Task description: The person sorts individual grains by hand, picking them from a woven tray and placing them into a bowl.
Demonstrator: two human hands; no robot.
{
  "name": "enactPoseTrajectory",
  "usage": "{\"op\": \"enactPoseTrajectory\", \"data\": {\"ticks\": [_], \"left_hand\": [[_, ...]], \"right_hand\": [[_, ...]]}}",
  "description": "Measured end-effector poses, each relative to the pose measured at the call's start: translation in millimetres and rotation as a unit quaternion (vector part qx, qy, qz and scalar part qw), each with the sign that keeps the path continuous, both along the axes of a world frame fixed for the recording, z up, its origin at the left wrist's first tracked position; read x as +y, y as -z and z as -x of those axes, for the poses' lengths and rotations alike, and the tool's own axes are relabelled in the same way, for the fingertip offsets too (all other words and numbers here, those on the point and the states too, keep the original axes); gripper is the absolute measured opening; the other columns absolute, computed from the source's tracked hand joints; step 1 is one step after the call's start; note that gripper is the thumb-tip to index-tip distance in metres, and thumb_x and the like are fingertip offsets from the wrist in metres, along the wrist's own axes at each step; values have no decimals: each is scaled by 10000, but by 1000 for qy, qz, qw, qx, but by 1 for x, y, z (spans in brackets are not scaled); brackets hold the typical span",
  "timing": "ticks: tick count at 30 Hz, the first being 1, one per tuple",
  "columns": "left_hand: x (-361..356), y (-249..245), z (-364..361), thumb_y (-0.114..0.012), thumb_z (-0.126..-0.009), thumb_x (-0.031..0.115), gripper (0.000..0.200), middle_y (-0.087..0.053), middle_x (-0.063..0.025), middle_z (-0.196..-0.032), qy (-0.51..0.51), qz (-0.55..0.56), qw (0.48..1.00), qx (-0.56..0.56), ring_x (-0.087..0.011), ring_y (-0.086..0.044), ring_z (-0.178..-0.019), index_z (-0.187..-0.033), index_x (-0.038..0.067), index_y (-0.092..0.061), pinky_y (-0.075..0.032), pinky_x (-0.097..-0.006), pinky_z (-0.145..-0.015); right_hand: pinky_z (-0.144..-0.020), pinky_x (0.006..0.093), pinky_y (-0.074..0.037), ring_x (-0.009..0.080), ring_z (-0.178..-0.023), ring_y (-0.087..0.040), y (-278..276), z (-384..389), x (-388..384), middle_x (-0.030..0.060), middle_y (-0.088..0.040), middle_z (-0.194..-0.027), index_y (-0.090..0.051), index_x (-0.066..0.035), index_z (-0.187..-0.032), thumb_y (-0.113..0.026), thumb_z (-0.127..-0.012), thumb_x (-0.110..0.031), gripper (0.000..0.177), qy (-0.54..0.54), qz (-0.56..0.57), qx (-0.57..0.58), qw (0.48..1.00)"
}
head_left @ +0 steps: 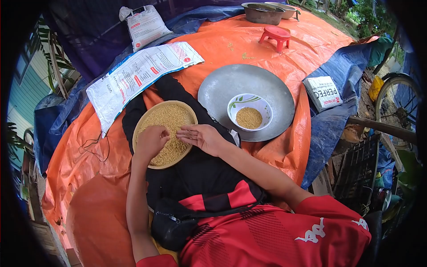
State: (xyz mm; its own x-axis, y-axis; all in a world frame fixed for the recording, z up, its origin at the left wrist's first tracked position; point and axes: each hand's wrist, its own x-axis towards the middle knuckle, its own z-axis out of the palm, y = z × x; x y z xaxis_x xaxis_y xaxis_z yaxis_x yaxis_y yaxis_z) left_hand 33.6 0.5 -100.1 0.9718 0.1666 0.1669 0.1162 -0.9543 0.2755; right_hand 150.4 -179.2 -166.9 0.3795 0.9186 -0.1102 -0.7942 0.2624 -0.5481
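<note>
A round tan shallow basket [192, 115] of golden grain [167, 116] rests on my black-trousered legs. Over its left part is my left hand [151, 141], its fingers curled together above the grain; whatever they hold is hidden. My right hand [202, 138] reaches across the basket's right rim with fingers stretched out toward the left hand, and nothing shows in it. To the right, a white bowl with a green leaf pattern [233, 107] holds more grain [249, 118]. That bowl stands on a large round metal tray [213, 91].
An orange tarp [284, 155] covers the ground. A printed white sack [142, 73] lies beyond my legs, with a fuller sack [147, 26] behind it. Farther off are a red stool [276, 34] and a metal basin [262, 15]. A folded sack [324, 93] and bicycle wheel [398, 104] are right.
</note>
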Motion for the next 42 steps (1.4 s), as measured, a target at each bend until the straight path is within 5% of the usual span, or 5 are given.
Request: {"op": "enactPoseTrajectory", "data": {"ticks": [13,42], "left_hand": [[-3,7,0,-723,-701,138,106,-671,-86,-725,-21,1,996,85,-263,-658,-741,-783,74,-701,-498,-394,-687],[2,10,0,-659,-703,104,80,-675,-117,-763,-25,-5,994,107,-299,-650,-800,-760,76,-707,-498,-424,-735]], "right_hand": [[-998,341,-500,293,-1162,-583,8,-1,0,250,-563,-1243,-463,144,-1265,-434,-984,-49,342,6,-18,-41,999],[-962,338,-523,282,-1084,-624,11,-1,2,235,-596,-1172,-493,137,-1223,-474,-976,-79,329,12,-23,-33,999]]}}
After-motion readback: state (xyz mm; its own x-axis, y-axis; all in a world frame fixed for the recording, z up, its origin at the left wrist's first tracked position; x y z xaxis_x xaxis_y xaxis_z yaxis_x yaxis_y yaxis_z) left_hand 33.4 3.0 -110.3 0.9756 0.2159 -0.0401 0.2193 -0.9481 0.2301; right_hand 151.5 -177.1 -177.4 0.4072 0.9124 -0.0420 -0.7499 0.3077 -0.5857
